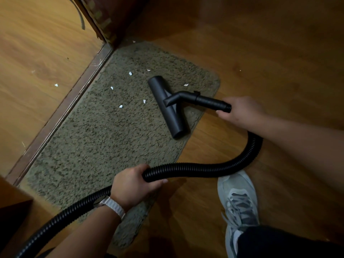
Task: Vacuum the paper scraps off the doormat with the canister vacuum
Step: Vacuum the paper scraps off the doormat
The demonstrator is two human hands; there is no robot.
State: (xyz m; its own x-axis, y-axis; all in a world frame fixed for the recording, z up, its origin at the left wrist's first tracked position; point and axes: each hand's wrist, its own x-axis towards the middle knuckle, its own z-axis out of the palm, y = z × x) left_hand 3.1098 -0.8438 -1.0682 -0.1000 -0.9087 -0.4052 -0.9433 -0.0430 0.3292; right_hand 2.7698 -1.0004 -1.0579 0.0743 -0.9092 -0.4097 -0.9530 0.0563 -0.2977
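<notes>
2 hands [240, 110] on hose [195, 169] | scraps [130, 73] beyond nozzle [168, 107]

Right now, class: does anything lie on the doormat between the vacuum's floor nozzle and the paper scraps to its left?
Nothing visible does. The floor nozzle rests on the doormat, and only bare pile separates it from the nearest scraps toward the door threshold. The hose loops behind, held by the left hand and right hand.
</notes>
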